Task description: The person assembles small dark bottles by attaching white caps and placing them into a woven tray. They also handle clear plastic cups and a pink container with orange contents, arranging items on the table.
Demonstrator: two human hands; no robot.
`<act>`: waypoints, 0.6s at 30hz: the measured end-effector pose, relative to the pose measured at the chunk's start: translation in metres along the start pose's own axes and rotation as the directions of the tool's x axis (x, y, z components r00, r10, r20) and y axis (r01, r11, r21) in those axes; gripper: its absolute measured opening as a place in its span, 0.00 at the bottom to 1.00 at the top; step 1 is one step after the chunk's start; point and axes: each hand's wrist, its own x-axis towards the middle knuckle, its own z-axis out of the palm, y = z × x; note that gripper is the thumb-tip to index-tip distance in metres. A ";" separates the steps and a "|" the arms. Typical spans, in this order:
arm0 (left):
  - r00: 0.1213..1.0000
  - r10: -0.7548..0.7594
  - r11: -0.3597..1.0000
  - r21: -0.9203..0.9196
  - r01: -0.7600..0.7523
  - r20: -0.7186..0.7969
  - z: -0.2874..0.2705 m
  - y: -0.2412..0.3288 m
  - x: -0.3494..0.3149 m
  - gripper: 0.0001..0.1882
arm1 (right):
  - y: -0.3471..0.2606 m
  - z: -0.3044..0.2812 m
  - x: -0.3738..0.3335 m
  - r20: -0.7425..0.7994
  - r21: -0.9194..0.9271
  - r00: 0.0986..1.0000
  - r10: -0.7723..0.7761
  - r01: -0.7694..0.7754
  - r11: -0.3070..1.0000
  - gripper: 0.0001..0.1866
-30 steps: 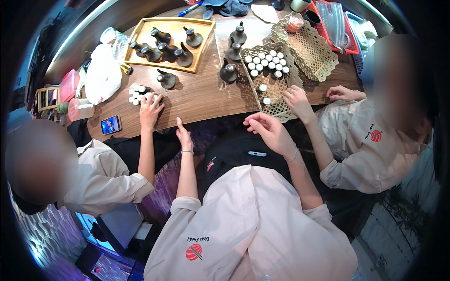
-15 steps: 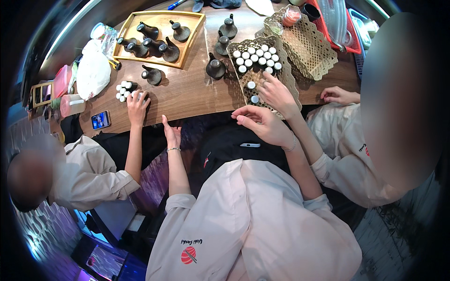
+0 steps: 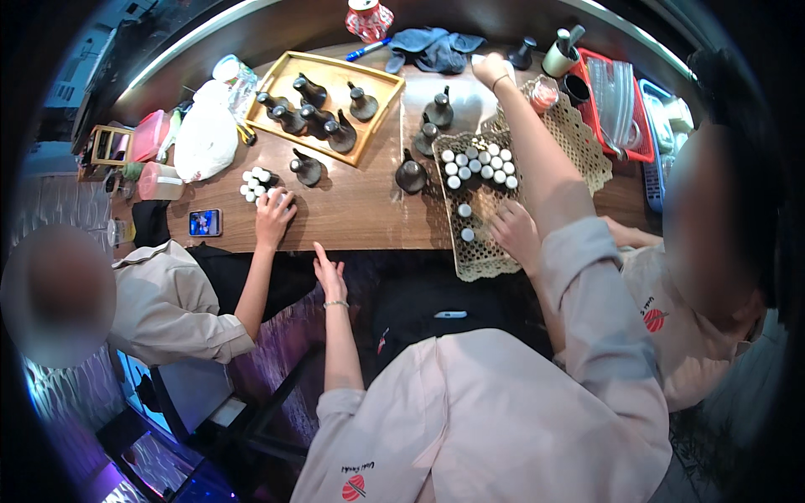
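Observation:
My right hand is stretched to the far side of the table. Its fingers are closed on a white cloth, mostly hidden by the hand. My left hand is held off the table's front edge, fingers stretched out, holding nothing. Below my right forearm a perforated tan basket holds several small white-capped bottles. Beside it stand dark long-necked bottles. A co-worker's hand reaches into the basket from the right. On the left another co-worker's hand touches a cluster of white-capped bottles.
A wooden tray holds several dark bottles. At the back are a blue cloth, a blue pen and a red can. Right: a second basket and a red basket. Left: a phone and a white bag.
My right hand has moved from near the front edge across the table to the white cloth and closed on it. My left hand stays open. The view has shifted, showing more of the table's back.

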 end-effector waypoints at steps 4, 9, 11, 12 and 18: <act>0.998 -0.022 1.000 0.012 0.021 0.056 -0.017 -0.020 -0.031 0.45 | 0.017 0.042 -0.001 0.258 -0.209 0.948 0.189 -0.136 0.968 0.09; 0.995 -0.092 0.996 0.012 0.091 0.040 -0.054 -0.048 -0.068 0.31 | 0.005 0.039 -0.004 0.232 -0.202 0.927 0.294 -0.249 0.947 0.13; 0.990 -0.135 0.990 0.043 0.134 0.027 -0.067 -0.053 -0.078 0.26 | -0.002 0.028 -0.004 0.156 -0.130 0.942 0.298 -0.280 0.951 0.15; 0.995 -0.090 0.994 0.069 0.087 0.044 -0.070 -0.054 -0.081 0.24 | -0.005 0.020 -0.005 0.112 -0.066 0.944 0.312 -0.306 0.950 0.16; 0.962 0.095 0.931 0.318 -0.177 0.255 -0.030 -0.019 -0.101 0.18 | -0.018 -0.091 -0.062 -0.248 0.418 0.930 0.273 -0.151 0.896 0.21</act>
